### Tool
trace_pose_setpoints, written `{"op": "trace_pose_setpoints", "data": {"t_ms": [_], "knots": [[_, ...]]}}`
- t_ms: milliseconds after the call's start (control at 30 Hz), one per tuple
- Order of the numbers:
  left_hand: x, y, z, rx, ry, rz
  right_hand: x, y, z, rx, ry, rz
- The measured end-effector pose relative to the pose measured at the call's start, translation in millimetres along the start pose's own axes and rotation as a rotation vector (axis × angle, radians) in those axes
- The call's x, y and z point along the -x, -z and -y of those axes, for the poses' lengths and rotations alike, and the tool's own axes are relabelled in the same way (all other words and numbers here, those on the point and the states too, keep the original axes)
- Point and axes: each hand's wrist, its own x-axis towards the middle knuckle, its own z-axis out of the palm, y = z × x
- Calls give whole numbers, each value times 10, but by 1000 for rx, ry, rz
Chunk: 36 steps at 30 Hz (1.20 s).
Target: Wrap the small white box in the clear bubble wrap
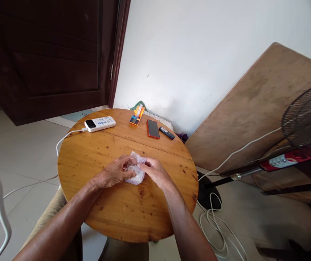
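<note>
Bag [136,170] pinched between both hands [135,173].

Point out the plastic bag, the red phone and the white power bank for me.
plastic bag [138,177]: head view, on its lower crumpled part between the hands.
red phone [153,128]: head view, middle of its dark screen.
white power bank [101,123]: head view, middle of its top face.

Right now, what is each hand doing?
Left hand: closed on the plastic bag.
Right hand: closed on the same bag.
</note>
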Motion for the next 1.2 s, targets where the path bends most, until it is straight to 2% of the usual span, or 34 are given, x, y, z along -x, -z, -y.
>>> {"op": "trace_pose_setpoints", "data": {"t_ms": [233, 533, 733, 1000, 1200], "knots": [[12, -12, -30, 18, 20, 7, -66, 29, 19, 28, -16, 32], [-7, -3, 4, -103, 19, -17, -91, -32, -101, 65, 54, -78], [-1, -11, -26, -84, 34, -26, -90, -85, -179, 61, 66, -166], [18, -6, -42, 3, 48, 11, -133, -164, -184, -23, -4, -197], [13, -8, -57, 15, 7, 33, -150, -167, -177, -36, 1, -175]]}}
